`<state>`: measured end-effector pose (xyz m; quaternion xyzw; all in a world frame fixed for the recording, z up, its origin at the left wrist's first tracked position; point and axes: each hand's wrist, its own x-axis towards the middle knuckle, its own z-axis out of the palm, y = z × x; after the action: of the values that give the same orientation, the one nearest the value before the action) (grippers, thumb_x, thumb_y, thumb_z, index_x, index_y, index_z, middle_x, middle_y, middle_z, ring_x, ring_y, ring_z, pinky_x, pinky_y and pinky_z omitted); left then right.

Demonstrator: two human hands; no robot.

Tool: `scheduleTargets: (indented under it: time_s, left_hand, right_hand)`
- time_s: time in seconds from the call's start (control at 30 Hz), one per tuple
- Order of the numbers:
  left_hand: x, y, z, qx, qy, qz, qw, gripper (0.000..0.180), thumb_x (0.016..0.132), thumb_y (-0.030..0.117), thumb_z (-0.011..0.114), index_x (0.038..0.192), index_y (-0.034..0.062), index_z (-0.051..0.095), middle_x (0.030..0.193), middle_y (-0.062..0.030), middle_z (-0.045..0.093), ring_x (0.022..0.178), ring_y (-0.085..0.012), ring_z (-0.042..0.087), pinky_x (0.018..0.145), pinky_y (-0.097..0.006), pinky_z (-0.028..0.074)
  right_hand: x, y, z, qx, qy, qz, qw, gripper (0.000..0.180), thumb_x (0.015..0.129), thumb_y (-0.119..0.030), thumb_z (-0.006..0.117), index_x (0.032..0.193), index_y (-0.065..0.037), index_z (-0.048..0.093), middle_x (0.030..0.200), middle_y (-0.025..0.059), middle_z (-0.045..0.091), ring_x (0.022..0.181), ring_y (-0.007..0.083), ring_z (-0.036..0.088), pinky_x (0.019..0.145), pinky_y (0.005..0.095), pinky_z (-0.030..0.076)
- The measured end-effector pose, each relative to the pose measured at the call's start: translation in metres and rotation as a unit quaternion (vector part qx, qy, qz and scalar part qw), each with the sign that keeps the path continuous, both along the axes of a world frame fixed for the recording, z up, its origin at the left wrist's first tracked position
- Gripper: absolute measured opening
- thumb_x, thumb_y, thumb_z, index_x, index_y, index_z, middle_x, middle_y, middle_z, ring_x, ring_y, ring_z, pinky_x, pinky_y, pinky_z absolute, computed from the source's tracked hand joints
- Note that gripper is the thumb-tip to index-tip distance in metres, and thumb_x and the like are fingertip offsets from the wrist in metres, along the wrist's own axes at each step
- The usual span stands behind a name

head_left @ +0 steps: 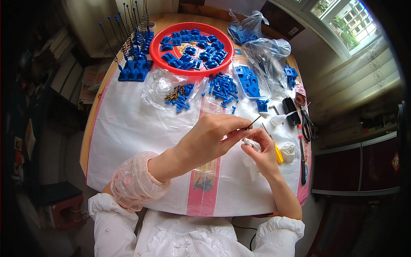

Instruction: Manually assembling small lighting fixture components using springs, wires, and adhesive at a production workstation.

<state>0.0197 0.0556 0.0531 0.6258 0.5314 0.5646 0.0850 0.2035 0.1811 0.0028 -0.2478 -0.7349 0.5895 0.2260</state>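
Left hand [214,132] pinches thin dark rod [254,122]; right hand [265,150] grips white tissue [252,144]

The rod slants up above the white-covered table [128,137], the left hand's thumb and fingers together on it. The right hand's fingers are clamped on the tissue, just beside. Near them lie one yellow-handled tool [279,155], one white squeeze bottle [278,120] and one pair of black scissors [306,127]. One clear tray [266,91] holds overlapping flat blue plates [248,80]; one blue bracket [262,106] sits in front. Blue pegs [221,88] lie heaped to its left. One open clear bag [157,88] adjoins a pile of brass screws [174,93], perhaps partly resting on the plastic. Beyond, one round red basin [155,47] contains well over a dozen blue clips [208,55].
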Motion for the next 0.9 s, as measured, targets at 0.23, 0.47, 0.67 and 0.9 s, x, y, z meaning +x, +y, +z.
scheduleTargets:
  time_s: [0.23, 0.47, 0.67, 0.9]
  left_hand:
    - [-0.001, 0.000, -0.002, -0.013, 0.003, 0.004, 1.000, 0.017, 0.086, 0.004, 0.073, 0.103, 0.0012, 0.071, 0.089, -0.0108, 0.074, 0.073, -0.0215, 0.072, 0.064, -0.030, 0.056]
    - [-0.001, 0.000, -0.002, -0.017, 0.000, 0.009, 1.000, 0.018, 0.086, 0.004, 0.073, 0.103, 0.0015, 0.071, 0.090, -0.0106, 0.074, 0.075, -0.0220, 0.073, 0.065, -0.030, 0.057]
    - [-0.001, 0.000, -0.001, -0.018, 0.010, 0.011, 1.000, 0.018, 0.085, 0.004, 0.074, 0.103, 0.0019, 0.071, 0.091, -0.0103, 0.074, 0.075, -0.0219, 0.073, 0.066, -0.030, 0.057]
    - [0.000, 0.000, -0.002, -0.015, 0.013, 0.011, 1.000, 0.019, 0.085, 0.004, 0.074, 0.104, 0.0018, 0.071, 0.091, -0.0098, 0.075, 0.075, -0.0211, 0.073, 0.066, -0.030, 0.057]
  right_hand:
    - [0.000, -0.010, -0.005, 0.151, -0.020, 0.010, 0.988, 0.009, 0.086, 0.001, 0.070, 0.095, 0.004, 0.068, 0.088, 0.0080, 0.068, 0.085, 0.0135, 0.066, 0.077, 0.0255, 0.051]
    - [-0.007, -0.022, -0.002, 0.124, -0.015, -0.019, 0.992, 0.009, 0.085, 0.002, 0.069, 0.094, 0.001, 0.070, 0.089, 0.0098, 0.070, 0.079, 0.0147, 0.067, 0.071, 0.0274, 0.050]
    - [-0.002, -0.021, -0.005, 0.100, -0.092, 0.011, 0.991, 0.009, 0.084, 0.003, 0.069, 0.092, 0.000, 0.071, 0.080, 0.0106, 0.070, 0.076, 0.0152, 0.067, 0.068, 0.0286, 0.050]
    - [-0.002, -0.016, -0.009, 0.209, -0.104, 0.055, 0.971, 0.009, 0.085, 0.003, 0.068, 0.093, 0.000, 0.066, 0.086, 0.0111, 0.065, 0.075, 0.0269, 0.063, 0.069, 0.0368, 0.050]
